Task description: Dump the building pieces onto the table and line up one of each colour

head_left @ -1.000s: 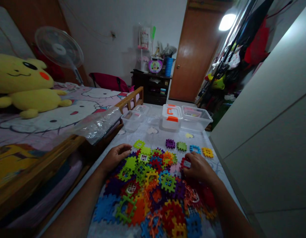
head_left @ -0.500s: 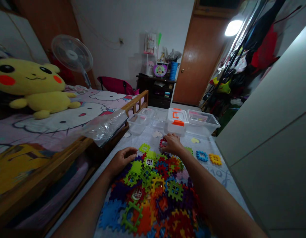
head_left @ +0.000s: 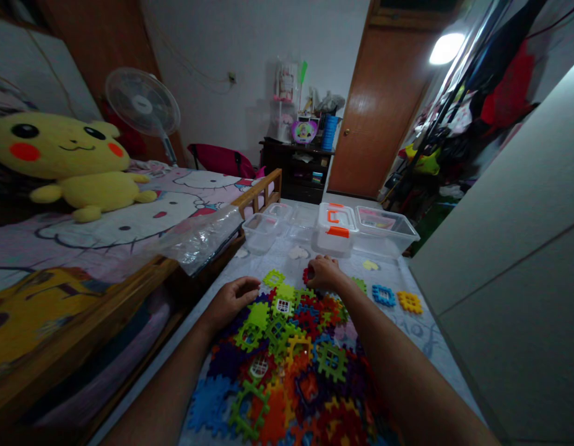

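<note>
The left hand [head_left: 231,302] is resting open, its fingers curving over a pile of ridged plastic blocks [head_left: 287,353] lying on the table [head_left: 423,347]; the right hand [head_left: 324,274] is curling narrowly over a red block [head_left: 306,275] at the pile's far edge, its grip unclear; unlike a second ago, that hand is reaching farther and more left.
</note>
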`<action>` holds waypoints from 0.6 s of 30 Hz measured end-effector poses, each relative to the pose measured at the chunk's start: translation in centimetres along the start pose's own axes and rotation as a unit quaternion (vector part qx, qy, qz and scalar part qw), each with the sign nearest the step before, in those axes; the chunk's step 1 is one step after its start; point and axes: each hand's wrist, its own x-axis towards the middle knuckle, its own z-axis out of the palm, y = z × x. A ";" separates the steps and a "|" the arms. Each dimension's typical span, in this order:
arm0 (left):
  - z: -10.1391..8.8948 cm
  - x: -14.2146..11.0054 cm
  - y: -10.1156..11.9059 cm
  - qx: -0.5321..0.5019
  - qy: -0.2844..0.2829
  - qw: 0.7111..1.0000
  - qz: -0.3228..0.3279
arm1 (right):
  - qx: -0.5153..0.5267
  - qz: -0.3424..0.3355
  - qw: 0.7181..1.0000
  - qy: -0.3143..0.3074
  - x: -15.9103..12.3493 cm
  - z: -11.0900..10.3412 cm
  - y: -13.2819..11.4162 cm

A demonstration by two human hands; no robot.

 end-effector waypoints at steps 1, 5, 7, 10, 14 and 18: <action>0.0 0.0 0.0 0.001 0.000 1.000 0.000 | 0.007 0.001 1.000 0.000 0.1 -0.2 0.2; 0.0 -0.2 0.3 -0.004 -0.003 1.000 -0.003 | 0.046 0.007 0.999 0.013 0.4 -1.7 1.9; 0.0 -0.3 0.4 -0.007 -0.005 1.000 -0.004 | 0.060 0.006 0.998 0.022 0.4 -2.4 2.6; 0.1 -0.3 0.4 -0.010 -0.006 1.000 -0.006 | 0.060 0.005 0.998 0.019 0.2 -2.5 2.8; 0.1 -0.2 0.2 -0.008 -0.007 1.000 -0.006 | 0.042 -0.001 0.999 0.002 -0.1 -0.8 1.6; 0.1 -0.1 -0.2 -0.002 -0.009 1.000 -0.003 | 0.034 -0.009 0.999 0.000 0.0 0.7 0.7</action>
